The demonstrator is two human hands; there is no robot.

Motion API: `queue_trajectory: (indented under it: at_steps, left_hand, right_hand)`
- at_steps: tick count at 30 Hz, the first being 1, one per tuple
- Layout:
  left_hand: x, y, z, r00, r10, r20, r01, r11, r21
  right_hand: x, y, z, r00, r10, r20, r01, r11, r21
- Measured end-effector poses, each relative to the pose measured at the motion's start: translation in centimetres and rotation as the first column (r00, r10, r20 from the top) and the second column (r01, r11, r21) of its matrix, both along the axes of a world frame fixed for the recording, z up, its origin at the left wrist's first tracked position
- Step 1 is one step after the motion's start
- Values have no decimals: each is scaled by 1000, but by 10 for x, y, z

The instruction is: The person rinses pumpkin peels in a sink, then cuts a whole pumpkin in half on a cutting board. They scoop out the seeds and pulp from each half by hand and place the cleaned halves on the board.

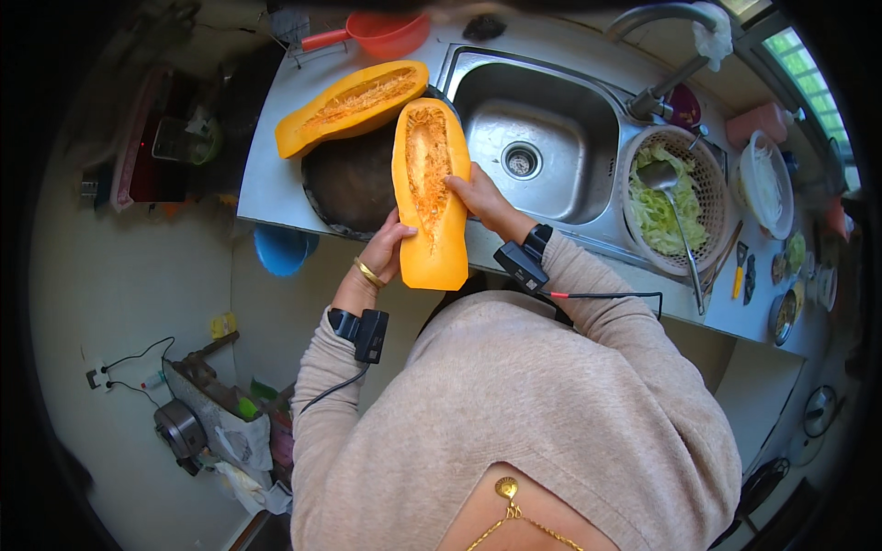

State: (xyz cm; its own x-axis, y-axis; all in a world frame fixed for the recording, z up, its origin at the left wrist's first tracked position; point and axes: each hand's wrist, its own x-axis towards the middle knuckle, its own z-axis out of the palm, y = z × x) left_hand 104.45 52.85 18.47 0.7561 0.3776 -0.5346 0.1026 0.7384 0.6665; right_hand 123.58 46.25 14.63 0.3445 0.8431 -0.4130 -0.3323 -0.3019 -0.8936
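Between my two hands I hold a halved orange squash point(434, 255), its cut face up and its hollow lined with seeds and stringy pulp. My left hand point(383, 248) grips its lower left side, thumb on the cut flesh. On the right edge, my right hand point(484, 196) holds it with the thumb at the rim of the seed hollow. A second squash half point(358, 103), also cut face up with pulp inside, rests on a dark round board point(351, 182) beyond my left hand. The held half covers part of that board.
A steel sink point(551, 165) lies right of the board, below a faucet point(651, 96). A colander point(630, 206) holds shredded leafy greens and a metal ladle point(679, 227). At the back sits a red plastic dipper point(389, 34). A yellow-handled peeler point(739, 279) lies farther right.
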Motion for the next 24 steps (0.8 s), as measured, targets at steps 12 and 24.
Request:
queue_trajectory:
  at_steps: [12,24]
  left_hand:
    - [16,-63,-28,928,341,153,-295,920,-258]
    - [36,-84,-31,862,488,139,-463,868,-178]
  right_hand:
    - [21,-13,2,962,241,125,-252,964,87]
    - [40,46,32,552,-100,828,-410,832,374]
